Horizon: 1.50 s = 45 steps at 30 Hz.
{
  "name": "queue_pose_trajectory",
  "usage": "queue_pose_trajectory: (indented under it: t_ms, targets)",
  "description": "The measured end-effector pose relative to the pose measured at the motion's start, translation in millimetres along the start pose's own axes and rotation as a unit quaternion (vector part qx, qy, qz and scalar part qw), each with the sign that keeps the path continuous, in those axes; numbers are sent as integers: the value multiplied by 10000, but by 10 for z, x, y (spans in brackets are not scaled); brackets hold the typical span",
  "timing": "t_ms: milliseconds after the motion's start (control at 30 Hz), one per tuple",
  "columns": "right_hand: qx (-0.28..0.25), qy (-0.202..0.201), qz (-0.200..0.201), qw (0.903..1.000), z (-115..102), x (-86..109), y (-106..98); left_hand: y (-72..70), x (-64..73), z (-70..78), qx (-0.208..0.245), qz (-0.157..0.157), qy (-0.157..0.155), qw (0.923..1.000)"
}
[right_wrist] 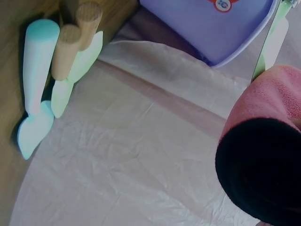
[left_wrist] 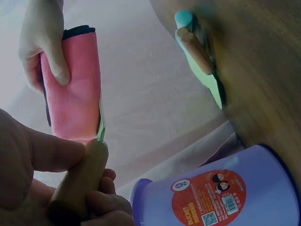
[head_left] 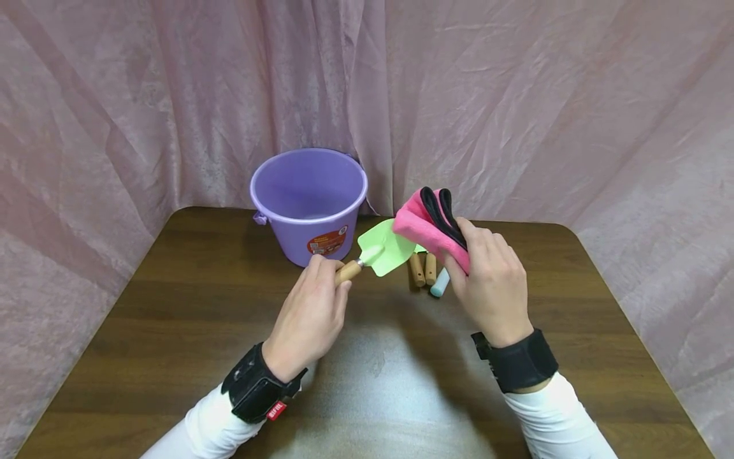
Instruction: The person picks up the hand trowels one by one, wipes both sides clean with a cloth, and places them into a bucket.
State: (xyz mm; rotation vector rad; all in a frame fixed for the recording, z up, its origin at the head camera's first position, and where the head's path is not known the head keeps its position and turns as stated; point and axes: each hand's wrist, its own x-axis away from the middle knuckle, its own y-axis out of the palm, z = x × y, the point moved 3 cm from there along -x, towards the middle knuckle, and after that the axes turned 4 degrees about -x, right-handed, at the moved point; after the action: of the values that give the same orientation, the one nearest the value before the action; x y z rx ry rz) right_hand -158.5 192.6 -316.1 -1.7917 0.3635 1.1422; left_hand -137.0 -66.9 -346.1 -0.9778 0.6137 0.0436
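My left hand (head_left: pixel 309 312) grips the wooden handle (left_wrist: pixel 82 179) of a small garden trowel with a light green blade (head_left: pixel 387 247). The blade points right, tilted up above the table. My right hand (head_left: pixel 490 280) holds a folded pink cloth (head_left: pixel 424 223) with black edging, thumb on one face and fingers behind. The cloth lies against the blade's far end and overlaps it in the head view; in the left wrist view the blade's edge runs along the cloth's side. The fingers behind the cloth are partly hidden.
A purple bucket (head_left: pixel 309 217) with an orange-red label stands at the back left of the wooden table (head_left: pixel 189 331). Right of it lie two wooden-handled green tools (right_wrist: pixel 68 52) and a pale blue-handled tool (right_wrist: pixel 38 70). A pink curtain (head_left: pixel 516 95) hangs behind the table.
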Motion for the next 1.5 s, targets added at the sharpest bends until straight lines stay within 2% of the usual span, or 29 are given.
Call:
queue_pose_trajectory:
  t_ms: [367,567,800,1167,1500]
  targets:
    - [210,-4,51,9998,10,-8,-64,-27,-18,-15,17,32,32,10000]
    - [114,-344,-28,9993,-84,-1,-32,-16,-18,8,31,-77,-64,9999]
    - [-172,-703,-44,9974,-188,1,17,-14,-8,11,-32,-64,-46,10000]
    - [-874,-831,-459,9916,-260,33,63,-16,-9,19,-143,-43,110,9998]
    - [-1278,-521,-1036,9850,-253,44,79,-27,-14,9,-188,40,93,9998]
